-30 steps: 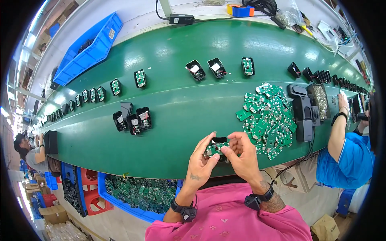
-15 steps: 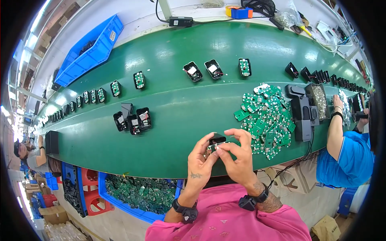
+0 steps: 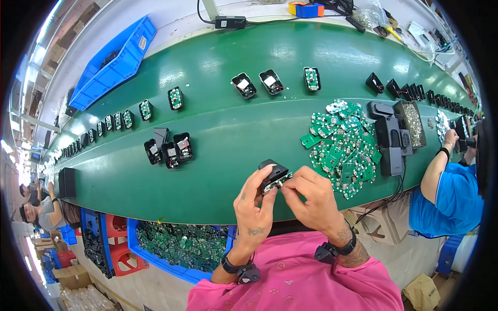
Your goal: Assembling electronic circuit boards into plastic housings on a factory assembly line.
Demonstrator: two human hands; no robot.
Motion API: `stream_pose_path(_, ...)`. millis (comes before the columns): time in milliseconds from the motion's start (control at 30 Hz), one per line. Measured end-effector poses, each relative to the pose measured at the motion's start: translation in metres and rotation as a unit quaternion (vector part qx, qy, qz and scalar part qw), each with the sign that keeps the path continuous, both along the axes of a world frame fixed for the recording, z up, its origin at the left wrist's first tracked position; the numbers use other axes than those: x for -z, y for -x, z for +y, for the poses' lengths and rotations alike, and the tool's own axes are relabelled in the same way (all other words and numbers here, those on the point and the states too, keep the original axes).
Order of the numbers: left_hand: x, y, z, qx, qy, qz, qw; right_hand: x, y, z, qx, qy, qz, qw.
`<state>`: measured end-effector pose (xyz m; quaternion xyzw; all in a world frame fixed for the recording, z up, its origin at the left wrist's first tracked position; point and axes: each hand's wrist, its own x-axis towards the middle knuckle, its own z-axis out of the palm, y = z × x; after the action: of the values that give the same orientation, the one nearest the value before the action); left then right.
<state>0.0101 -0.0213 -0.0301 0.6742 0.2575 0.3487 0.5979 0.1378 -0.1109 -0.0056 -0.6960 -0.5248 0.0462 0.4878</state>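
Just above the bench's near edge, my left hand [image 3: 252, 210] grips a small black plastic housing [image 3: 274, 169] between thumb and fingers. A green circuit board [image 3: 279, 182] with white and metal parts shows along the housing's near side; how deep it sits is hard to see. My right hand [image 3: 314, 196] is closed in a pinch at the board's right edge, and its fingertips hide what lies between them. A heap of loose green circuit boards [image 3: 345, 150] spreads to the right of my hands. Left of them stand several black housings [image 3: 182, 146] with wires and white parts inside.
On the green bench [image 3: 223, 119], a row of housings runs along the back. A grey-black device [image 3: 389, 147] and a box of small metal parts [image 3: 412, 124] flank the board heap. A blue bin of boards [image 3: 181, 246] sits below the edge. A person in blue [image 3: 448, 192] works at right.
The housing has been tilted up, so more of its black outer side shows. My right hand has drawn slightly to the right, its fingers now more closed at the board's edge.
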Motion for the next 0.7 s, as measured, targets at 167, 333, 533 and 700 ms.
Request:
stream_pose_path(167, -0.015, 0.002, 0.011, 0.025, -0.098, 0.064, 0.993, -0.008, -0.010, 0.000, -0.062, 0.043, -0.024, 0.997)
stream_pose_path(333, -0.028, -0.001, 0.017, 0.048, -0.121, 0.108, 0.986, -0.011, -0.017, 0.001, -0.088, 0.048, -0.066, 0.993)
stream_pose_path(533, -0.030, -0.004, 0.012, 0.044, -0.191, 0.128, 0.972, -0.011, -0.016, 0.000, -0.067, 0.094, -0.010, 0.993)
stream_pose_path(700, -0.032, -0.004, 0.012, 0.031, -0.229, 0.150, 0.961, -0.011, -0.017, 0.002, -0.053, 0.115, 0.007, 0.992)
